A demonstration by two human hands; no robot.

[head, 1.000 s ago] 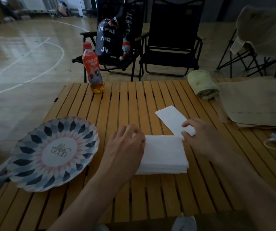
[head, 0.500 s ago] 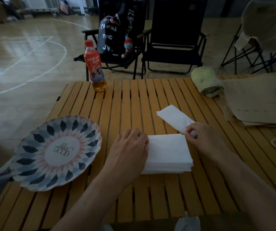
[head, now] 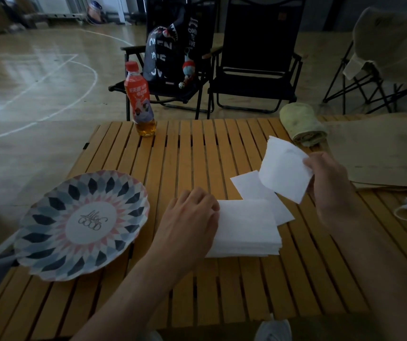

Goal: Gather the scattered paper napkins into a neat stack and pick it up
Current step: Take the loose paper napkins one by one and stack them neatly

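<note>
On slatted table: napkin stack, left hand resting on its left edge; right hand pinching one raised napkin; loose napkin touching stack; plate lettered "GOOD".

Patterned plate set at the left edge of the slatted table, drink bottle stood at the far edge, rolled towel laid beside brown paper.
</note>
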